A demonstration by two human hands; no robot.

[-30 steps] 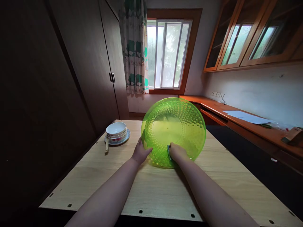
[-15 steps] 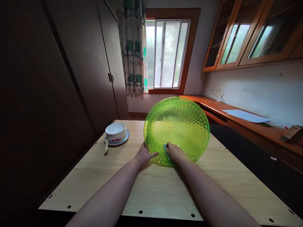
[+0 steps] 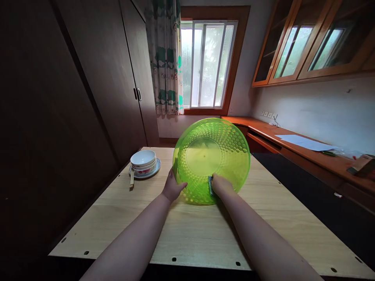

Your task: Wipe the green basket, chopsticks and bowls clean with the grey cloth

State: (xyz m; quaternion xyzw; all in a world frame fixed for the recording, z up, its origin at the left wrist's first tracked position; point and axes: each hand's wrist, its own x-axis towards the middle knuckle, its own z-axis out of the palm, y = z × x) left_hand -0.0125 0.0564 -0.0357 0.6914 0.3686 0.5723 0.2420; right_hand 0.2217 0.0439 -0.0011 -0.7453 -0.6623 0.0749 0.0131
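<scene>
A translucent green plastic basin (image 3: 205, 156) stands tilted up on the wooden table, its inside facing me. My left hand (image 3: 172, 188) grips its lower left rim, thumb on the inner side and fingers behind the wall. Inside the lower part of the basin, my right hand (image 3: 222, 184) is closed on a grey-blue cloth (image 3: 210, 186) and presses it to the inner wall. Part of the cloth is hidden in the hand.
White bowls (image 3: 143, 159) are stacked on a plate (image 3: 158, 166) at the table's left, with wooden chopsticks (image 3: 131, 178) leaning there. The light wooden table (image 3: 187, 238) has holes along its edge. An orange desk (image 3: 284, 145) with papers (image 3: 304, 142) runs along the right wall.
The basin and my left hand have shifted a little to the left. My right hand has moved slightly right with the cloth along the basin's inner wall.
</scene>
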